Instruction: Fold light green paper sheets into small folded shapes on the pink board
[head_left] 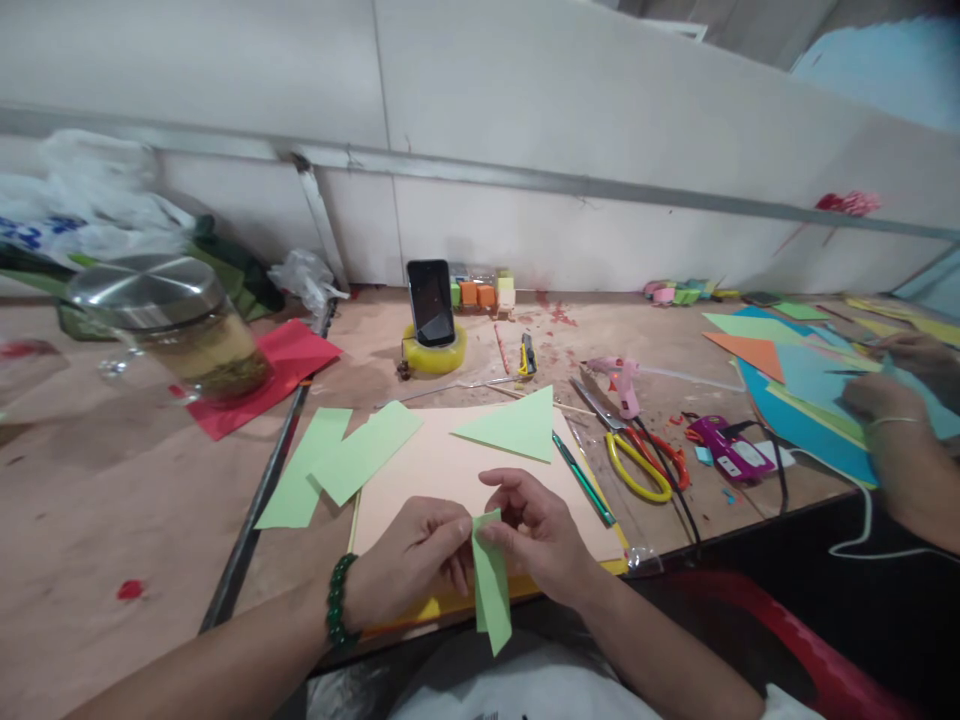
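Note:
A folded strip of light green paper (491, 590) hangs between my two hands at the front edge of the table. My left hand (420, 550), with a green bead bracelet above it, pinches its upper left edge. On the other side, my right hand (536, 525) grips the top of the strip between thumb and fingers. Beneath them is a pale pink sheet (420, 470). A light green triangle (517, 425) and a green pen (583, 478) rest on that sheet. More light green pieces (367, 455) overlap at its left edge.
Scissors with yellow and orange handles (637, 465), a pink glue gun (624, 385) and a purple glue gun (731, 450) lie to the right. Another person's hands (889, 400) work over coloured papers at far right. A phone (431, 302) leans on yellow tape; a glass jar (180, 330) stands left.

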